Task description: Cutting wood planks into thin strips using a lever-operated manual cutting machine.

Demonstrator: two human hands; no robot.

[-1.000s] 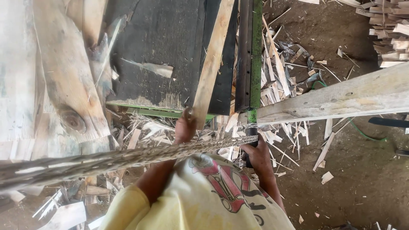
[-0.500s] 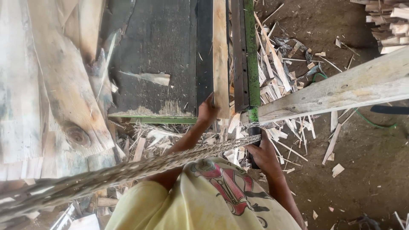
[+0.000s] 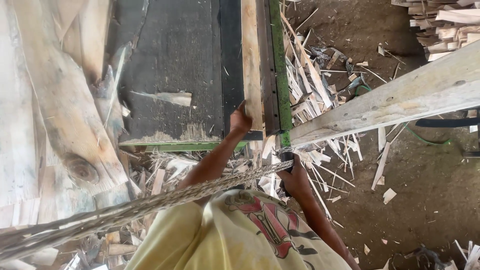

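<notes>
A long pale wooden slat [image 3: 251, 65] lies lengthwise on a dark machine table [image 3: 175, 65], close beside a green rail [image 3: 278, 65]. My left hand [image 3: 240, 121] presses on the slat's near end, fingers closed on it. My right hand [image 3: 295, 177] is lower, below the table's near edge, wrapped around a dark bar [image 3: 286, 156] that hangs under the green rail. A thick braided rope [image 3: 150, 205] runs from the lower left up to that bar, crossing my left forearm.
A wide pale beam [image 3: 400, 100] slants in from the right toward the green rail. Rough log slabs [image 3: 65, 115] lean at the left. Offcuts and splinters [image 3: 310, 85] litter the dirt floor; stacked wood pieces [image 3: 440, 25] lie at top right.
The slat has swung from a tilt to lie straight along the green rail. My left hand has moved up and right with its end. My right hand has stayed at the bar.
</notes>
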